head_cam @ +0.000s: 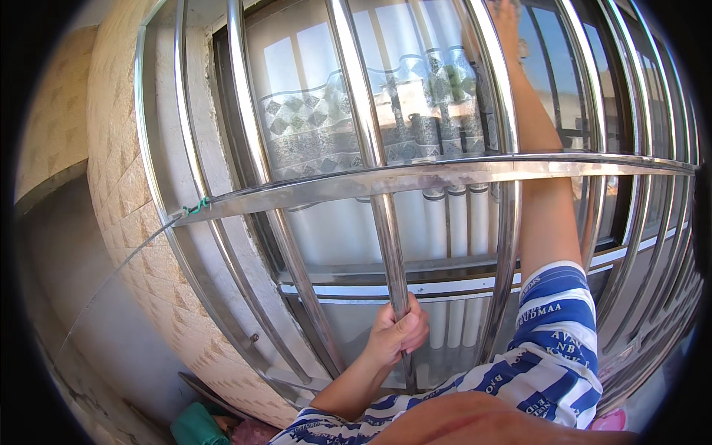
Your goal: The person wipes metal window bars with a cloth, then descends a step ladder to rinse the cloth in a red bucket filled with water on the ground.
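Note:
My left hand (398,328) is wrapped around a vertical metal bar (390,250) of the window grille, below its horizontal rail (423,173). My right arm reaches through the grille between two bars, up toward the window glass. At the top edge of the view, my right hand (505,22) is raised near the glass, partly cut off and blurred; whether it holds anything cannot be told. Behind the bars, the window pane (311,50) shows reflections and a patterned curtain (311,130).
A tiled wall (119,183) stands at the left. Green wire (197,207) ties a thin line (122,267) to the rail's left end. At the bottom left lie a green item (197,425) and a pink one (253,433). Another pink object (609,420) shows at lower right.

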A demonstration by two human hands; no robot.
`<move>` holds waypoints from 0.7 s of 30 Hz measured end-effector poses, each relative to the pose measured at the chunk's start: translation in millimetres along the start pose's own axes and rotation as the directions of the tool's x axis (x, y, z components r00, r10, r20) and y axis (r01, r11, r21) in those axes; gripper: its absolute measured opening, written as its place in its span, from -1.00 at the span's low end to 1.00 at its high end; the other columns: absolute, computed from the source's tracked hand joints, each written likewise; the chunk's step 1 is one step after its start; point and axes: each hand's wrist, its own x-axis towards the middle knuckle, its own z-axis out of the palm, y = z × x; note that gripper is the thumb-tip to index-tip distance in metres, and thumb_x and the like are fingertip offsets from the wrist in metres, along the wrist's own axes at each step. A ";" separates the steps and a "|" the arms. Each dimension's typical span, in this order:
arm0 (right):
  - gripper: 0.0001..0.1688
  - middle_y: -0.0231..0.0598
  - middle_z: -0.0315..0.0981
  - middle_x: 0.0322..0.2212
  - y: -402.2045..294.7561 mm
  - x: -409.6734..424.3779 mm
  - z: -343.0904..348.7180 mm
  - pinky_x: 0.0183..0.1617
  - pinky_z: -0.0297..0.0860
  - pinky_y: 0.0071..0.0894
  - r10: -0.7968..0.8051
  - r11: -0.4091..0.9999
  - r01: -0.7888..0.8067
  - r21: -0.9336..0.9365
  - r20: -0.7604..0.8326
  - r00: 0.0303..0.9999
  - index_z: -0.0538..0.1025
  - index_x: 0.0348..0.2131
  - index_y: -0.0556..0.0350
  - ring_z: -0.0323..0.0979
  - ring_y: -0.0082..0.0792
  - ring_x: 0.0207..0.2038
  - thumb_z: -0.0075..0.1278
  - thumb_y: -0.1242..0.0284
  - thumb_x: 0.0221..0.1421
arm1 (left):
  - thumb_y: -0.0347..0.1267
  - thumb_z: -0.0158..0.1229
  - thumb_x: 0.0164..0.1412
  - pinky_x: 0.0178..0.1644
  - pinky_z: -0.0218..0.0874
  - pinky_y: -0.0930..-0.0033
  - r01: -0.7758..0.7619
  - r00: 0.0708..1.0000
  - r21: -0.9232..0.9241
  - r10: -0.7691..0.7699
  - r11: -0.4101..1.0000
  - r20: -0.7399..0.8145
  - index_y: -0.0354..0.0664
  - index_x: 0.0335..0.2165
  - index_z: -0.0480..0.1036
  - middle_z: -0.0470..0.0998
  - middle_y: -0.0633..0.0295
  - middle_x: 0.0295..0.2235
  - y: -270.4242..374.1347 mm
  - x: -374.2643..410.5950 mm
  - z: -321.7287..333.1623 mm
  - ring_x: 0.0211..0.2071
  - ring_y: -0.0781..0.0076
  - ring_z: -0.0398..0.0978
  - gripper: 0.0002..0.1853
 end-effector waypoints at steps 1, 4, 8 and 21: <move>-0.41 0.30 0.04 0.07 -31.4 1.6 10.2 0.19 0.03 0.00 -0.178 0.965 0.204 0.166 -0.157 0.971 0.22 0.03 0.37 0.06 0.24 0.09 -0.21 0.43 0.00 | -0.22 0.07 0.17 -0.72 -0.16 0.60 0.001 1.000 0.000 -0.001 1.000 -0.004 -0.09 -0.50 0.16 0.09 0.46 -0.75 0.4 -0.1 0.2 -0.78 0.70 -0.01 -0.71; -0.36 -0.01 -0.27 0.23 -127.2 -21.8 31.9 0.33 -0.29 -0.30 -0.381 0.912 0.309 0.268 0.282 0.880 0.09 0.18 0.08 -0.27 -0.15 0.28 -0.29 0.20 0.18 | -0.22 0.07 0.16 -0.72 -0.15 0.62 0.001 1.000 0.014 -0.001 1.000 -0.031 -0.09 -0.53 0.16 0.10 0.46 -0.75 0.9 -1.0 2.0 -0.79 0.71 -0.02 -0.69; -0.33 -0.06 -0.21 0.23 -201.0 -124.2 0.5 0.33 -0.22 -0.24 -0.779 0.491 0.473 0.732 0.125 0.615 0.14 0.15 0.14 -0.25 -0.21 0.29 -0.14 0.46 0.03 | -0.21 0.08 0.16 -0.73 -0.16 0.61 -0.021 0.998 0.041 0.023 0.999 -0.053 -0.10 -0.53 0.16 0.09 0.46 -0.75 1.6 -0.5 6.2 -0.79 0.71 -0.02 -0.69; -0.57 0.04 0.20 -0.13 -1.2 -42.6 -29.0 0.00 0.14 -0.08 0.203 0.978 -0.205 0.026 0.079 0.976 0.32 -0.08 0.13 0.17 -0.04 -0.06 -0.13 0.32 0.05 | -0.24 0.08 0.16 -0.75 -0.13 0.57 -0.054 0.998 0.039 0.055 0.998 -0.013 -0.12 -0.49 0.17 0.11 0.43 -0.77 -1.4 1.3 0.3 -0.81 0.67 0.00 -0.71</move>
